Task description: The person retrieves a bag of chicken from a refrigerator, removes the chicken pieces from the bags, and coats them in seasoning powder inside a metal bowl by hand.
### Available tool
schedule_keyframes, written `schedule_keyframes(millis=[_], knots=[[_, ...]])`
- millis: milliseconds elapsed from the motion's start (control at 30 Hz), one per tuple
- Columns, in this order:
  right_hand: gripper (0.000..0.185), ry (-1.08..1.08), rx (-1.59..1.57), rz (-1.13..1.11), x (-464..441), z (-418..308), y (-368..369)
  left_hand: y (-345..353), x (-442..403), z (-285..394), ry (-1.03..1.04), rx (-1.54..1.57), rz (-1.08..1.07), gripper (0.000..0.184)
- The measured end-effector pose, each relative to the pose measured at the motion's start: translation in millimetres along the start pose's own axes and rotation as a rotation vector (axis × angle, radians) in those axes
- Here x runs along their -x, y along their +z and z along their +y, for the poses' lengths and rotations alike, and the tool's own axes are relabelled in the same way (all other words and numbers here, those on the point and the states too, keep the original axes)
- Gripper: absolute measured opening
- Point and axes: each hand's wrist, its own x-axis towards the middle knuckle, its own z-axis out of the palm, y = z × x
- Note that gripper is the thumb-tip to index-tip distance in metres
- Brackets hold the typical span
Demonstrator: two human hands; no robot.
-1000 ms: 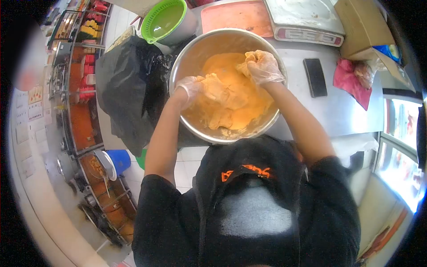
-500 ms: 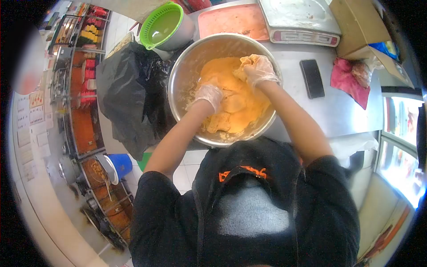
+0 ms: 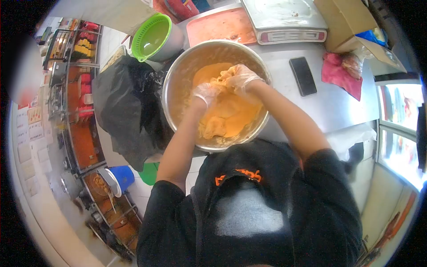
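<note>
A large steel bowl (image 3: 171, 99) holds orange powder (image 3: 238, 108) and coated pieces, one of them (image 3: 215, 127) lying near the bowl's lower side. My left hand (image 3: 207, 92), in a clear plastic glove, is closed on the left part of a coated orange piece (image 3: 224, 78). On the same piece's right side, my right hand (image 3: 243, 80) is also gloved and closed. Both hands are close together above the powder, inside the bowl. The fingertips are partly hidden by the piece and the gloves.
Left of the bowl lie a black plastic bag (image 3: 126, 104) and a bucket with a green basket (image 3: 152, 38). Behind it are a pink tray (image 3: 221, 26) and a scale (image 3: 291, 35). At the right are a phone (image 3: 303, 76), a pink cloth (image 3: 340, 75) and a cardboard box (image 3: 349, 22).
My left hand first went down to the powder, then came up beside my right hand onto the coated piece. My right hand moved left with the piece. The view shifted slightly.
</note>
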Motion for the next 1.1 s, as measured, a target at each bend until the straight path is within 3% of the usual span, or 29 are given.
schedule_keyframes(millis=[33,67,167,233,267,333,467,533,633,767,867,933,967,1033,1100], knots=[[0.02,-0.016,0.082,0.036,-1,2,0,13,-6,-13,0.199,-0.327,-0.019,0.019],[0.02,-0.015,0.084,0.038,3,-3,0,24,-7,-22,0.201,-0.324,-0.018,0.019],[0.022,-0.038,0.292,-0.124,17,-14,4,33,-8,-24,0.091,0.239,0.031,0.024],[0.025,-0.279,0.732,0.045,21,-11,8,10,3,12,0.003,0.388,-0.06,0.028],[0.025,-0.277,0.731,0.04,22,-12,11,-5,9,32,-0.029,0.437,-0.09,0.029],[0.028,-0.151,0.736,0.197,24,-17,17,-39,22,69,0.041,-0.09,-0.048,0.042],[0.028,0.044,0.647,0.274,23,-22,10,-57,24,65,0.079,-0.345,0.017,0.047],[0.028,0.005,0.604,0.295,19,-21,4,-53,17,55,-0.162,-0.553,-0.499,0.045],[0.028,-0.012,0.53,0.331,17,-19,-1,-10,26,42,-0.052,-0.519,-0.458,0.054],[0.027,-0.156,0.563,0.42,8,-5,-3,13,31,39,-0.083,-0.412,-0.441,0.056],[0.025,-0.158,0.481,0.426,10,-8,-5,8,33,24,-0.072,-0.321,-0.524,0.044],[0.023,-0.146,0.449,0.394,24,-19,-7,0,34,3,0.174,-0.167,-0.365,0.052],[0.023,-0.139,0.441,0.394,21,-13,-8,-5,37,5,0.173,-0.171,-0.375,0.052],[0.023,-0.154,0.409,0.404,9,-4,-7,-17,41,9,-0.121,0.178,-0.286,0.053],[0.023,-0.158,0.41,0.423,11,-5,-7,-38,45,38,-0.163,0.001,-0.304,0.055]])
